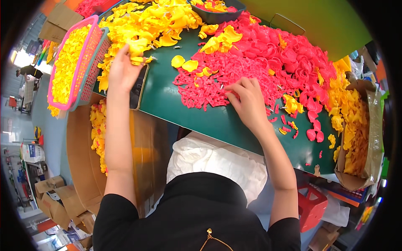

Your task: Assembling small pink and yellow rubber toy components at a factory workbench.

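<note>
Fingers of the left hand [124, 72] grasp a yellow piece [137, 49] at their tips, long axis unclear; the right hand [247, 97], nearer the pink strips [199, 94] on the counter [167, 111], is curled, its grip unclear.

"Counts, please?"
"One left hand [124, 72], one right hand [248, 98], one phone [136, 94]."
"And beyond those?"
"One pink basket [86, 58], one dark bowl [214, 17], one red stool [312, 209] (red pieces [264, 46], yellow pieces [167, 21]: beyond counting)."
</note>
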The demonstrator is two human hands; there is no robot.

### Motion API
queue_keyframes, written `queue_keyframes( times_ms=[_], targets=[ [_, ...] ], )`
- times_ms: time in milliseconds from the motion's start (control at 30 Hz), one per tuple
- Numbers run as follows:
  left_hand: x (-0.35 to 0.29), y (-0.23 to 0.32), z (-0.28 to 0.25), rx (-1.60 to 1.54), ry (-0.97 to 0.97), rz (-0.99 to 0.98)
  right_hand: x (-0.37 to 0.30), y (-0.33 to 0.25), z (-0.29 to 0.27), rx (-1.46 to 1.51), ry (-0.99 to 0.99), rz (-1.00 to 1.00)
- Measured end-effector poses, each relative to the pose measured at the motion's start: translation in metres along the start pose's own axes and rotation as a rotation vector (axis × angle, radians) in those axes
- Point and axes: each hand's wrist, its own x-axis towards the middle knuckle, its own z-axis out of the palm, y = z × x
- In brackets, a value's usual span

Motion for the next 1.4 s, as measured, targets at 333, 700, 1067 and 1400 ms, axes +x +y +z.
queue_keyframes(
  times_ms=[333, 700, 1067, 1400],
  targets=[
    [-0.133, -0.152, 0.142, 1.464, -0.533, 0.857, 0.011, -0.001, 0.005, -0.09, -0.029, -0.071],
    [-0.127, -0.208, 0.154, 1.448, -0.63, 1.029, -0.087, 0.01, -0.035, -0.054, 0.084, 0.175],
    [-0.135, -0.211, 0.166, 1.33, -0.625, 1.18, -0.129, 0.012, -0.051, 0.071, 0.047, 0.265],
    [-0.129, -0.182, 0.156, 1.523, -0.745, 0.862, -0.1, 0.001, -0.054, 0.808, -0.03, 0.595]
  ],
)
